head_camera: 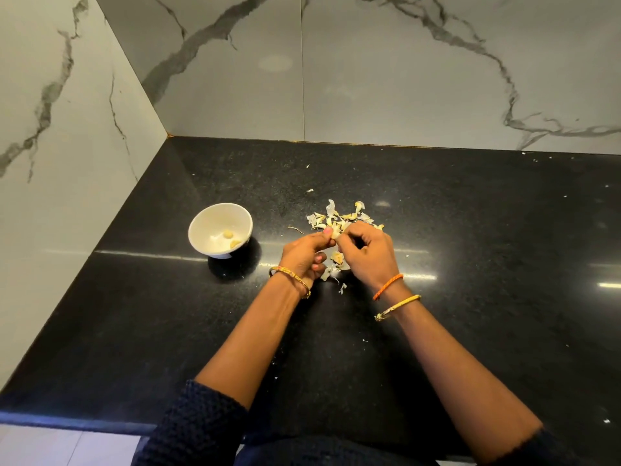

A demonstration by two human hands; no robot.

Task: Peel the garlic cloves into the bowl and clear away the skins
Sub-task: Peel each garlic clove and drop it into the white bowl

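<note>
While two peeled cloves [232,239] already lie in the white bowl [201,230], well short of finished. Bowl standing on the black worktop [134,314], left of the hands and apart from them.

Mid-peel on another clove [335,233], pinched between both hands just above the worktop. Left hand [304,260] curled, thumb and forefinger gripping the clove's near end; right hand [368,252] likewise curled, fingertips nipping at the same clove, probably tugging skin away. Hard to tell how much skin remains on it, given how little of it shows between the fingers.

Loose skins [339,215] heaped just beyond the hands, touching or nearly touching the knuckles, with more scraps [331,272] below and between the wrists. Smaller flecks scattered farther off across the worktop, toward the back wall and the right edge. A thin stem piece [295,229] lying between bowl and pile.

Impossible to say whether unpeeled cloves hide in the heap; some yellowish bits there could be cloves or only skin.

Judged from this: peeling partly done, at least the held clove left to drop into the bowl. Clearing of skins not yet begun, with pile and stray flecks all left to gather.
</note>
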